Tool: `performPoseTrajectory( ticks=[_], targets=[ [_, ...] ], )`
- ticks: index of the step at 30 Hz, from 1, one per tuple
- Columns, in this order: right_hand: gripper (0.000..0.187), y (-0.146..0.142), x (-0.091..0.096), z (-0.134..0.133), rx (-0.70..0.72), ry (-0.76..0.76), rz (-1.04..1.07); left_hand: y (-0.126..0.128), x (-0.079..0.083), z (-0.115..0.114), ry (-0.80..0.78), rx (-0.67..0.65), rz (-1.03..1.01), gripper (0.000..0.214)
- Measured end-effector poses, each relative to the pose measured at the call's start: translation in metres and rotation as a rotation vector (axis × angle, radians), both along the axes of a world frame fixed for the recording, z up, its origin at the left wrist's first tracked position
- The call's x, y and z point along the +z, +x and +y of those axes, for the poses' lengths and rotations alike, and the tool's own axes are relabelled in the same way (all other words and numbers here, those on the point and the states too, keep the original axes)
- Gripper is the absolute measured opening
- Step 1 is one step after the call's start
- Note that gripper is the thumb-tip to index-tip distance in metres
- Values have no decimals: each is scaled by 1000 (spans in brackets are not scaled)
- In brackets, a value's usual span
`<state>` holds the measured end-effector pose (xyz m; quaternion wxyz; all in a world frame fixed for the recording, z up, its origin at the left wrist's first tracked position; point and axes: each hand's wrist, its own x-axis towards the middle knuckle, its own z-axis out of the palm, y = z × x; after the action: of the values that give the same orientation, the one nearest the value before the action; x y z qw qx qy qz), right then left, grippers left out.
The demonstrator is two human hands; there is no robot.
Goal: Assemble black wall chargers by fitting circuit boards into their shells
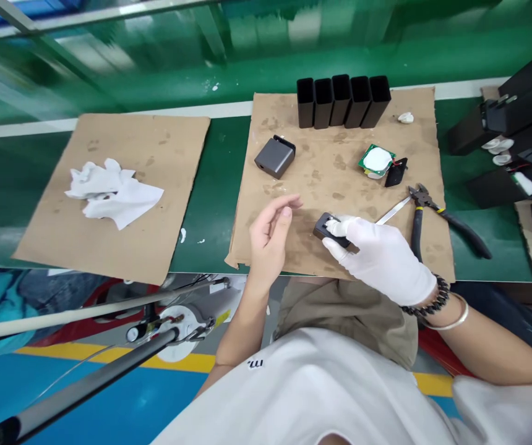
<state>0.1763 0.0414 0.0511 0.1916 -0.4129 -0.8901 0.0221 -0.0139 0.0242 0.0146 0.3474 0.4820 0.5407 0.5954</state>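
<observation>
My right hand (377, 254), in a white glove, grips a small black plastic case (324, 226) low over the cardboard mat (303, 198). Its fingertips rest on the case's upper face and hide much of it. To the left, my bare left hand (270, 238) is empty, its fingers loosely curved and apart from the thumb. Ahead of it lies a dark grey charger-like block (275, 156). A green circuit board with a white pad (377, 161) is wired to a small black plate (396, 172). Beside the gloved hand are a metal strip-like tool (393, 210) and cutting pliers (421, 198).
Several open black sleeves (340, 102) stand along the mat's back edge, near a white lump (405, 117). More black cases (493, 185) crowd the right side. Crumpled white cloth (108, 188) lies on another cardboard sheet (145, 142) at left.
</observation>
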Motion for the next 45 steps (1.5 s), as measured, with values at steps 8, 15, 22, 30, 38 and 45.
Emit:
performPoseTrajectory(
  ticks=[8, 15, 22, 30, 38, 45],
  targets=[
    [19, 10, -7, 4, 66, -171, 157, 21, 4, 9, -168, -320, -197, 19],
    [31, 12, -9, -6, -74, -200, 293, 19, 1, 10, -253, -429, -263, 20],
    [40, 15, -14, -14, -114, -412, 495, 21, -3, 5, -230, -384, -171, 22],
    [34, 22, -33, -23, -230, -850, 1021, 22, -1, -5, -126, -456, -119, 39],
    [11, 21, -25, -10, -251, -951, 1139, 24, -3, -11, -140, -574, 56, 64],
    [25, 21, -18, -13, -247, -932, 1062, 29, -10, -9, -88, -557, -53, 51]
  ],
)
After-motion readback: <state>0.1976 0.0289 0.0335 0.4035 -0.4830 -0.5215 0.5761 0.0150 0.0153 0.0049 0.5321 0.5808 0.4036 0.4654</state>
